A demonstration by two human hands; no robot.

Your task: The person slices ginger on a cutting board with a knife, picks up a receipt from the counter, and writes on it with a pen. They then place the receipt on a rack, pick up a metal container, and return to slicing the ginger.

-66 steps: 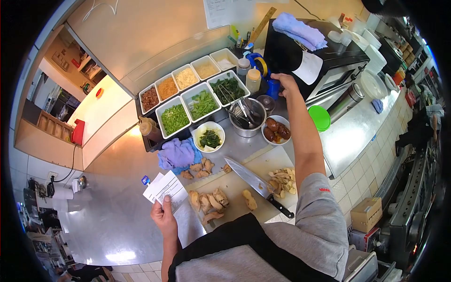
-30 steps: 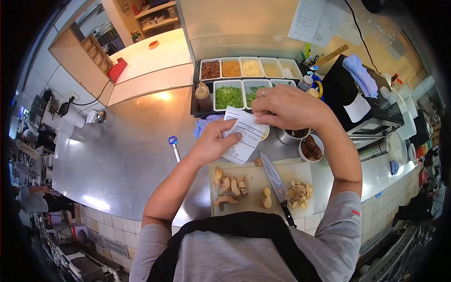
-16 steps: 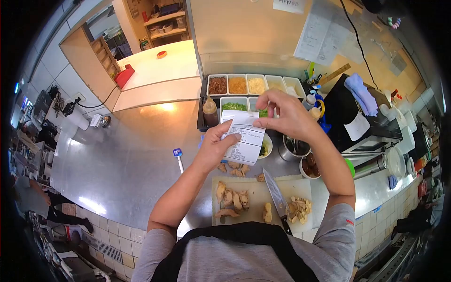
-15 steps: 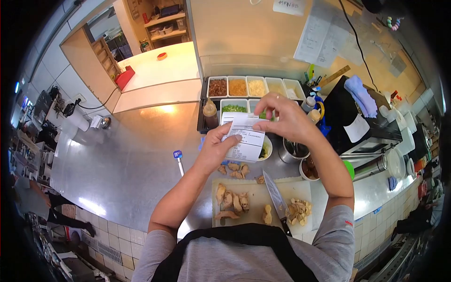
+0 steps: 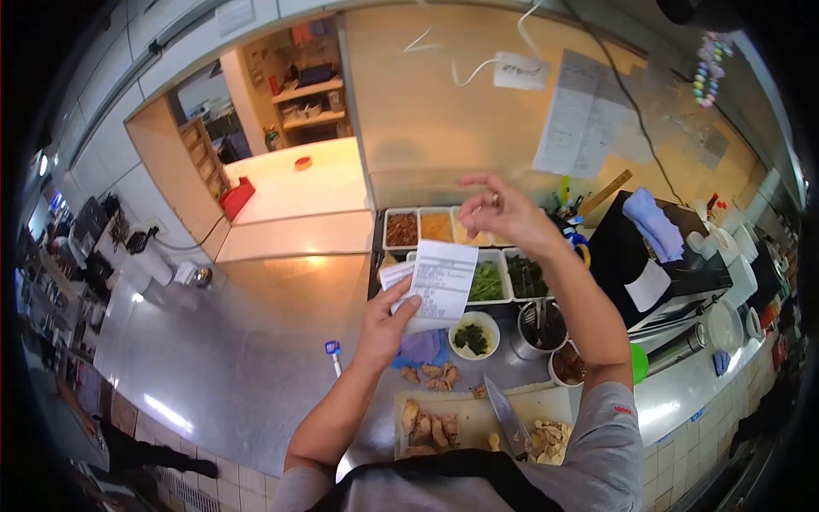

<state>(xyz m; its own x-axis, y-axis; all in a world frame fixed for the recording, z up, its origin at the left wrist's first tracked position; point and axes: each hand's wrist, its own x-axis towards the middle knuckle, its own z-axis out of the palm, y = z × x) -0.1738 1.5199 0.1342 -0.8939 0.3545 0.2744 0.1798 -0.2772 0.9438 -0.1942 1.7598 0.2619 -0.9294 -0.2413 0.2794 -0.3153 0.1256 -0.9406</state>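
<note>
Printed paper slips are pinched between the thumb and fingers of my left hand, one slip overlapping another. My right hand is up beyond the slips, over the food containers, holding nothing, its fingers loosely bent and apart. A white bowl with dark greens sits below the slips. Closer to me, a knife lies on a cutting board. Brownish chunks are left of the blade, and pale sliced pieces are right of it.
White containers of toppings and greens line the back of the steel counter. A metal pot and a black appliance with a blue cloth stand to the right. A person's leg shows at lower left.
My right hand has let go of the slips and moved up and away. The left hand keeps hold of them. The view has tilted upward, showing more of the wall.
</note>
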